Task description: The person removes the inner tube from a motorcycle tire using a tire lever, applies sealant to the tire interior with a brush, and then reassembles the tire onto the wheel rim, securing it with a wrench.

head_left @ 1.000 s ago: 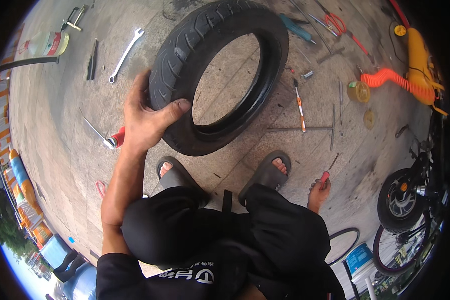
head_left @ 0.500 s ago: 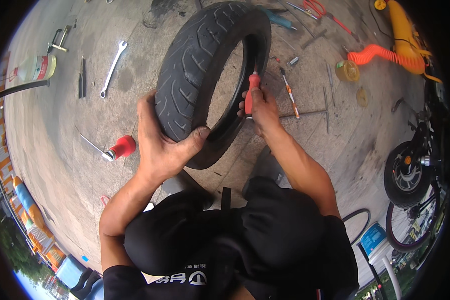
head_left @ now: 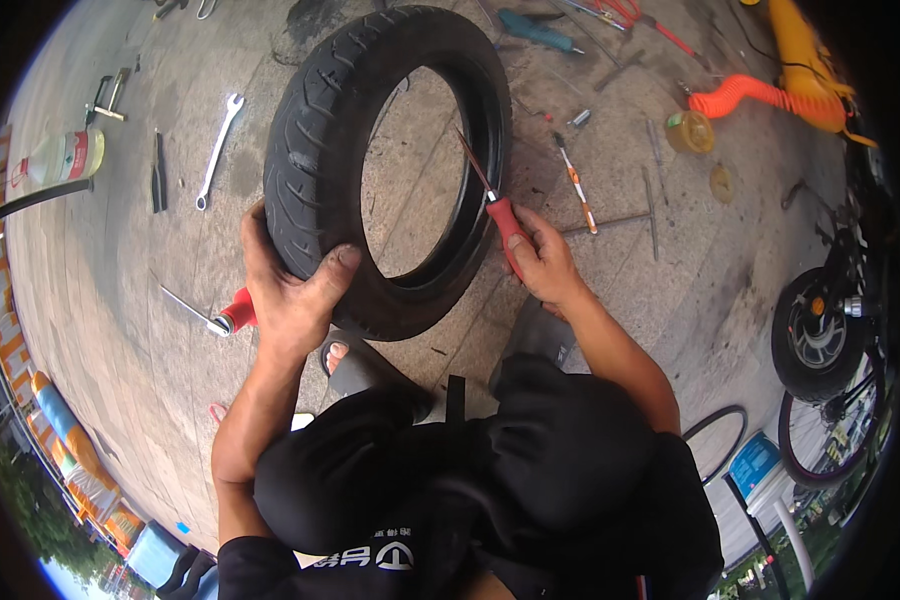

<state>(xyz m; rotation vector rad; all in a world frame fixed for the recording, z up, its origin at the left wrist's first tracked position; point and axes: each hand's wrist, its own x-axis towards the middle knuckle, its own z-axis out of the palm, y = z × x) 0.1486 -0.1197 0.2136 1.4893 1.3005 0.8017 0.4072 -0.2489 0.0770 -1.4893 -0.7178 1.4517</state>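
Note:
A black tyre (head_left: 310,160) with a grooved, worn tread stands tilted on edge in front of me. My left hand (head_left: 292,295) is closed on its lower left side, thumb over the near sidewall and fingers round the tread. In my right hand (head_left: 550,262) is a screwdriver (head_left: 505,222) with a red handle and a thin metal shaft. Its shaft points up and left across the right inner rim of the tyre, the tip over the opening. Whether the shaft touches the rubber I cannot tell. Part of my right fingers is hidden behind the handle.
Left on the floor are a combination wrench (head_left: 220,150), pliers (head_left: 158,172), a red can (head_left: 238,312) and a bottle (head_left: 65,158). Right lie a toothbrush (head_left: 575,185), a T-handle tool (head_left: 650,215), a yellow jar (head_left: 690,132) and an orange coiled hose (head_left: 760,100). A wheeled vehicle (head_left: 820,335) stands far right.
The tyre has shifted left and turned its opening more toward me, my left hand moving with it. The screwdriver has come down and its shaft now leans left, out of the tyre's inside.

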